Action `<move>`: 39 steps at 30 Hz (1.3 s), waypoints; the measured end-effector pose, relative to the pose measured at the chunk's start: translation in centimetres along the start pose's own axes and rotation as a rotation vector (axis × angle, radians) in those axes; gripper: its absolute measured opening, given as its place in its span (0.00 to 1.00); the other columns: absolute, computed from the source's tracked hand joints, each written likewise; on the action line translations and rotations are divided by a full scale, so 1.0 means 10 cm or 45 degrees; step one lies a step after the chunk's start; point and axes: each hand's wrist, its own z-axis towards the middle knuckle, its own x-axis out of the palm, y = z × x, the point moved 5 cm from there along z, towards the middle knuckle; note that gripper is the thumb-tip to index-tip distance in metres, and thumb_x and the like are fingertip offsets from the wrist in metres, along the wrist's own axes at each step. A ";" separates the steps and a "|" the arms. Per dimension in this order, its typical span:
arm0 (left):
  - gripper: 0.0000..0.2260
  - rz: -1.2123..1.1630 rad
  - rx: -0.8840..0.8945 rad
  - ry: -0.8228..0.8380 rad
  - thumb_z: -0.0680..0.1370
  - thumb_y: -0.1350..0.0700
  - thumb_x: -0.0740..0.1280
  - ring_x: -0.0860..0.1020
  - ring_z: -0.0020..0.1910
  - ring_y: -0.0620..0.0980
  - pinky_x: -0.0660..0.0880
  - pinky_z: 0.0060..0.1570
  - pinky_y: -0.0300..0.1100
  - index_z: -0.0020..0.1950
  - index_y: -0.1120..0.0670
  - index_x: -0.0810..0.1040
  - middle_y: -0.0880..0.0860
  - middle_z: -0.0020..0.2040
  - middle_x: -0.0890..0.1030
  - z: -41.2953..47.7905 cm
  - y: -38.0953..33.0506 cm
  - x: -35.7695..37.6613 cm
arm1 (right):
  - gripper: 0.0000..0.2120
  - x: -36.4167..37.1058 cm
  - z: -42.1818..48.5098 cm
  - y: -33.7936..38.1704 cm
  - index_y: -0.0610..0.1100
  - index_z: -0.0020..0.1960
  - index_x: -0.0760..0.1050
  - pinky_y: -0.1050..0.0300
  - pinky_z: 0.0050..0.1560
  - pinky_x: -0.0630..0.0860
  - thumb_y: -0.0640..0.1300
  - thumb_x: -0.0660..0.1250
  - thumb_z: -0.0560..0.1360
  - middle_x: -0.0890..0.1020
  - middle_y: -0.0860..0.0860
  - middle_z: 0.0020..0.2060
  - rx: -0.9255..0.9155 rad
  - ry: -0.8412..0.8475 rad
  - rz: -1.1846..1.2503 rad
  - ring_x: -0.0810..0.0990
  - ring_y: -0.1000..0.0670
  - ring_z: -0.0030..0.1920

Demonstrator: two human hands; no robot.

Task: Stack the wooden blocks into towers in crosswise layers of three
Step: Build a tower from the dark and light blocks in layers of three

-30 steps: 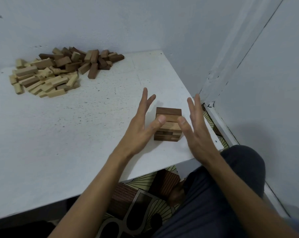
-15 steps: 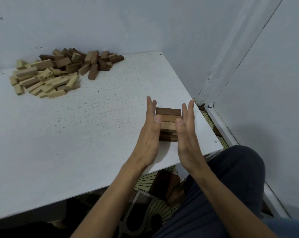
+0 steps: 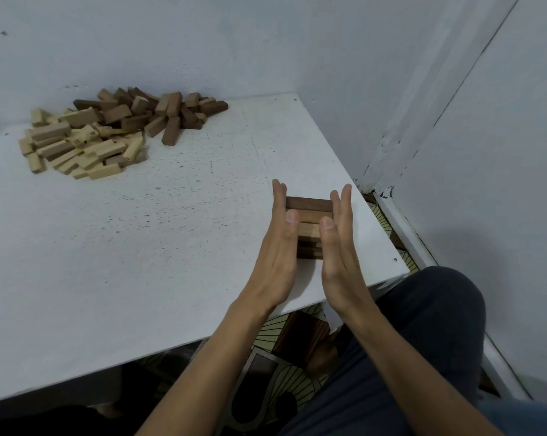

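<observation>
Tower (image 3: 309,205) near table (image 3: 171,247) front-right corner, straight-fingered left hand (image 3: 280,253), right hand (image 3: 336,256) pressing its sides

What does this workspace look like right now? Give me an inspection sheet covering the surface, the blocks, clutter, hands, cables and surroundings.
Surface: white table, speckled with dark marks, set into a corner.
Job's things: short tower of dark and light blocks near the table's front right edge; loose pile of blocks at the far left by the wall.
Clutter: nothing seen.
Hands: left hand and right hand flat, fingers straight, against the tower's left and right sides.
Cables: nothing seen.
Surroundings: pale walls; patterned floor below the table; the person's leg in dark trousers at right.
</observation>
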 end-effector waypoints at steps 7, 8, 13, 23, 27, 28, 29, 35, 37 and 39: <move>0.34 -0.011 0.032 -0.001 0.78 0.31 0.44 0.47 0.76 0.29 0.49 0.66 0.19 0.80 0.42 0.37 0.40 0.81 0.44 0.02 0.00 -0.01 | 0.31 -0.01 0.00 0.00 0.63 0.77 0.37 0.55 0.79 0.51 0.64 0.48 0.80 0.46 0.62 0.80 0.002 -0.026 0.012 0.47 0.64 0.77; 0.36 -0.015 0.040 -0.009 0.77 0.29 0.44 0.47 0.76 0.29 0.49 0.66 0.19 0.80 0.42 0.37 0.40 0.81 0.45 0.02 0.00 -0.01 | 0.31 -0.02 0.00 0.00 0.63 0.78 0.37 0.57 0.78 0.51 0.63 0.48 0.80 0.46 0.61 0.80 -0.001 -0.035 0.016 0.47 0.64 0.77; 0.35 0.021 0.068 -0.043 0.77 0.29 0.45 0.51 0.73 0.25 0.51 0.62 0.16 0.80 0.41 0.40 0.32 0.78 0.50 0.03 0.01 -0.14 | 0.29 -0.17 0.06 0.07 0.60 0.79 0.40 0.61 0.76 0.52 0.61 0.47 0.81 0.49 0.60 0.80 -0.062 -0.106 -0.054 0.50 0.64 0.77; 0.14 0.479 0.248 -0.398 0.82 0.50 0.64 0.76 0.62 0.37 0.72 0.59 0.37 0.67 0.49 0.78 0.42 0.63 0.79 0.46 -0.22 -1.26 | 0.20 -0.22 0.99 0.87 0.53 0.75 0.65 0.73 0.60 0.65 0.54 0.54 0.84 0.72 0.59 0.65 -0.241 0.043 -0.416 0.71 0.65 0.62; 0.13 0.699 0.250 -0.521 0.81 0.53 0.66 0.76 0.57 0.37 0.72 0.51 0.29 0.65 0.51 0.79 0.43 0.60 0.79 0.79 -0.27 -1.71 | 0.18 0.18 1.57 0.96 0.50 0.72 0.69 0.75 0.51 0.67 0.51 0.58 0.83 0.76 0.54 0.63 -0.311 0.225 -0.568 0.75 0.57 0.58; 0.13 0.763 0.235 -0.540 0.81 0.53 0.66 0.76 0.56 0.38 0.72 0.51 0.31 0.64 0.52 0.79 0.43 0.60 0.79 0.88 -0.26 -1.81 | 0.18 0.29 1.72 0.95 0.50 0.72 0.69 0.73 0.50 0.68 0.51 0.59 0.83 0.76 0.53 0.64 -0.326 0.267 -0.607 0.76 0.55 0.57; 0.13 0.824 0.218 -0.552 0.81 0.53 0.66 0.76 0.56 0.40 0.73 0.52 0.34 0.64 0.52 0.79 0.45 0.60 0.79 0.98 -0.24 -1.91 | 0.18 0.41 1.85 0.94 0.50 0.72 0.69 0.72 0.49 0.69 0.51 0.59 0.83 0.76 0.52 0.64 -0.340 0.308 -0.646 0.76 0.55 0.56; 0.15 1.288 0.151 -0.563 0.80 0.54 0.65 0.78 0.55 0.56 0.75 0.48 0.49 0.65 0.54 0.78 0.56 0.60 0.78 1.61 0.00 -2.31 | 0.18 1.13 2.62 0.73 0.45 0.70 0.72 0.49 0.60 0.75 0.45 0.61 0.81 0.77 0.45 0.62 -0.468 0.501 -0.931 0.77 0.46 0.58; 0.16 1.459 0.084 -0.555 0.80 0.53 0.63 0.77 0.55 0.59 0.71 0.45 0.48 0.67 0.53 0.76 0.58 0.61 0.77 1.79 0.06 -2.35 | 0.18 1.34 2.81 0.65 0.45 0.70 0.72 0.48 0.59 0.75 0.43 0.61 0.81 0.77 0.43 0.60 -0.509 0.557 -1.006 0.77 0.44 0.58; 0.18 1.599 -0.027 -0.560 0.80 0.49 0.61 0.74 0.57 0.60 0.71 0.47 0.50 0.69 0.49 0.73 0.58 0.62 0.74 1.93 0.11 -2.34 | 0.19 1.52 2.98 0.57 0.47 0.72 0.70 0.50 0.57 0.74 0.41 0.60 0.81 0.76 0.41 0.59 -0.518 0.618 -1.088 0.76 0.42 0.57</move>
